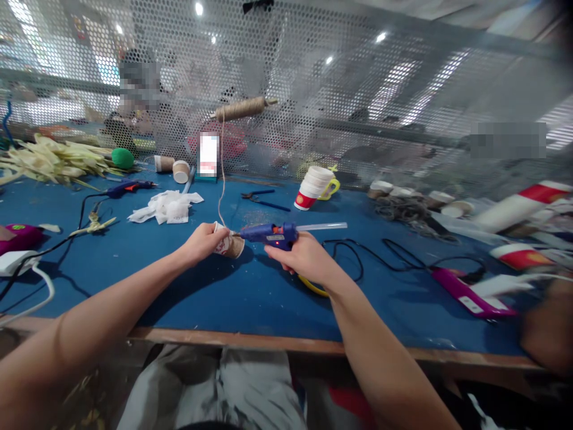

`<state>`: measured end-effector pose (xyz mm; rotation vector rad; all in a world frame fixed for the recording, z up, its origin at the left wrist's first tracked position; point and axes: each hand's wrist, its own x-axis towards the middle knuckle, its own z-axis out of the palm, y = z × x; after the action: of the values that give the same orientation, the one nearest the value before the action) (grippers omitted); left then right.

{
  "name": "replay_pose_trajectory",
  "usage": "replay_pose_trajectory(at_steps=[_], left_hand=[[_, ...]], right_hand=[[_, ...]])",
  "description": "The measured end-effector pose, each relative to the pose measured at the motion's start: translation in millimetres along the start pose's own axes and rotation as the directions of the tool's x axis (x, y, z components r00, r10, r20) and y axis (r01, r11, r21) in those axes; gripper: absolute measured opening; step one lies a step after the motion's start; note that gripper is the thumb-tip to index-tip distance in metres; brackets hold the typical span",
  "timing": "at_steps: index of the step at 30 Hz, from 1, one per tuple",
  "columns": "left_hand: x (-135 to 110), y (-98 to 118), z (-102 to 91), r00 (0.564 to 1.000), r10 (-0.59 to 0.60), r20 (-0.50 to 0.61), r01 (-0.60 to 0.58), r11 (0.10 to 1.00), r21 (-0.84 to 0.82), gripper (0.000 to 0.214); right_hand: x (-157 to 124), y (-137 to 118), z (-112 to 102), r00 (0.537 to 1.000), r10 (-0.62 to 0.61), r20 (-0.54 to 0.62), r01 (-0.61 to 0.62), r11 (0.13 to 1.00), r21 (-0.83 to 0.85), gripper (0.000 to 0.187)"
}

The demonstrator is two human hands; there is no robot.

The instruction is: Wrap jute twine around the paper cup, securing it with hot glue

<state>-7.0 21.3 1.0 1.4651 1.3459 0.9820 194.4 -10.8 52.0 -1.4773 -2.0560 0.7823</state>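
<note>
Bright overhead ceiling lights (199, 8), soft arm shadows on surface (250, 292), fisheye warp, blurred right edge, hazy mesh background.

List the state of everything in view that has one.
left hand: shut on paper cup.
right hand: shut on glue gun, nozzle at the cup.
glue gun: red lamp lit, stick loaded.
twine spool: strand running down to the cup.
cup stack: tipped over.
second glue gun: lying unheld.
</note>
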Motion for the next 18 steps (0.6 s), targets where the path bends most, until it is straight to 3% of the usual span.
replay_pose_trajectory(at_steps=[18], left_hand=[[1.3, -3.7, 0.5, 0.999, 0.005, 0.038, -0.005, 1.000, -0.003, 0.029]], right_hand=[[-9.3, -5.9, 0.2, 0.994, -0.110, -0.005, 0.108, 0.979, -0.176, 0.024]])
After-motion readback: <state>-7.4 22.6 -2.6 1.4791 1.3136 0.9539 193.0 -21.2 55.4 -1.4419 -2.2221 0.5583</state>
